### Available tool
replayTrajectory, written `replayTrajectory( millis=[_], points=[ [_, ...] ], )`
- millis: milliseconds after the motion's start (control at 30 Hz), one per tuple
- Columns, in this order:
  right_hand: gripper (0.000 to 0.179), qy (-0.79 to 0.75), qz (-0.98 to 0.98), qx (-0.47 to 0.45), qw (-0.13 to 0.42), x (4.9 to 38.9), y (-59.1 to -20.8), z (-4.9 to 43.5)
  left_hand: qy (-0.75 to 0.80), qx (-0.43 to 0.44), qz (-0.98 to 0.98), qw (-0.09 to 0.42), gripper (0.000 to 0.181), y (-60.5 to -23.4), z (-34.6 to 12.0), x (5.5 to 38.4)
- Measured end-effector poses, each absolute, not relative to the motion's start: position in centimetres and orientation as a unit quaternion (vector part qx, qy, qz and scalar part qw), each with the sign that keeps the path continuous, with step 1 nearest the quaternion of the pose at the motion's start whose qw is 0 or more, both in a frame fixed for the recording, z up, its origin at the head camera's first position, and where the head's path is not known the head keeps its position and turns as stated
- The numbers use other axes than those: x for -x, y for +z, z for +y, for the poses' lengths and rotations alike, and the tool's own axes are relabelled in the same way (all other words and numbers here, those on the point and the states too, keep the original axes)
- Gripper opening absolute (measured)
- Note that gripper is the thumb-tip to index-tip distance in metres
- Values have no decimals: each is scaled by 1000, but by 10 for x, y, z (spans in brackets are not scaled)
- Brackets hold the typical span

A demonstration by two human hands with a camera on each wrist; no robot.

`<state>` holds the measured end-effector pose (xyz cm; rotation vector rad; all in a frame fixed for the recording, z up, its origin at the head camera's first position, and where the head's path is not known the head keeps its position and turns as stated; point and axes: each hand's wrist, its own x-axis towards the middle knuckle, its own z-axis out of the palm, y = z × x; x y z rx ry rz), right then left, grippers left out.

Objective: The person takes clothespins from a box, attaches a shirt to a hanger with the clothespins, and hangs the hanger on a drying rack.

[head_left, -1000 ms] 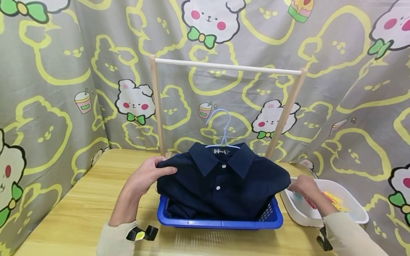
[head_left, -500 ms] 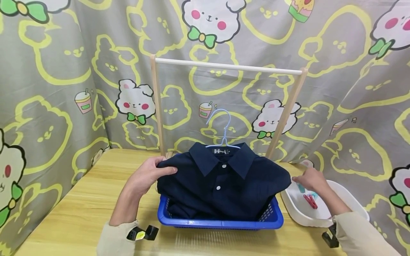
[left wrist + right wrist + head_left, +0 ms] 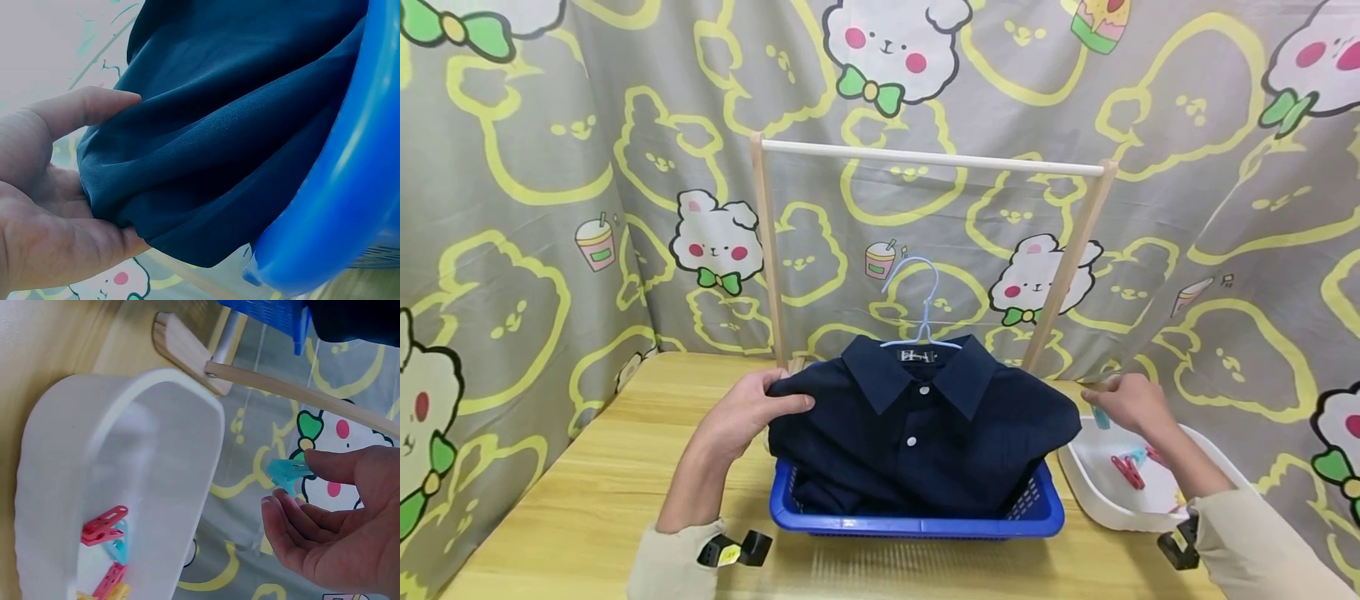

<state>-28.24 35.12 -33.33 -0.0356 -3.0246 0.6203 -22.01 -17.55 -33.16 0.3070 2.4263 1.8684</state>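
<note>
A navy shirt point(image 3: 880, 450) with a pointed collar and white buttons fills the blue basket point(image 3: 917, 527). From its neck rises the hook of a light-blue hanger point(image 3: 928, 312). My left hand point(image 3: 741, 417) holds the shirt's left shoulder, thumb in front; the left wrist view shows the folded cloth point(image 3: 206, 137) between thumb and fingers. Over the white tub, my right hand point(image 3: 1131, 404) pinches a teal clothespin point(image 3: 289, 472) between thumb and fingertips, a short way from the shirt's right sleeve. Red, blue and yellow clothespins point(image 3: 103, 526) lie in the white tub point(image 3: 1120, 512).
Behind the basket stands a wooden rack point(image 3: 763, 250) with a white crossbar point(image 3: 925, 156). A wooden table point(image 3: 572, 492) carries everything. Patterned grey curtains point(image 3: 820, 67) hang close at the back and both sides.
My right hand has risen out of the white tub, bringing up the teal clothespin, and uncovers red and blue clothespins below. The left hand and shirt stay put.
</note>
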Motion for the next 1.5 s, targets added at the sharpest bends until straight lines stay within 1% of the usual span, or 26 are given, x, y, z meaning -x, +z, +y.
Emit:
replayTrajectory(
  millis=[133, 400, 633, 867, 1033, 1167, 1400, 1500],
  points=[
    [42, 208, -978, 12, 29, 281, -325, 346, 603, -104, 790, 31, 22, -331, -176, 220],
    [41, 201, -977, 3, 63, 282, -310, 336, 601, -99, 792, 31, 21, -334, -176, 221],
    [51, 213, -973, -6, 90, 281, -296, 322, 602, -102, 791, 29, 21, -333, -176, 221],
    [54, 227, -965, -17, 128, 281, -283, 309, 606, -111, 787, 34, 20, -332, -175, 220],
    [57, 246, -961, -5, 127, 279, -276, 300, 608, -114, 784, 35, 20, -332, -175, 220],
    [62, 260, -958, 7, 124, 278, -271, 292, 610, -118, 783, 35, 19, -333, -176, 221],
    [56, 278, -950, -11, 142, 275, -261, 273, 612, -116, 782, 36, 19, -334, -176, 221],
    [56, 283, -949, -16, 137, 273, -256, 265, 612, -119, 781, 35, 20, -334, -176, 221]
  ],
)
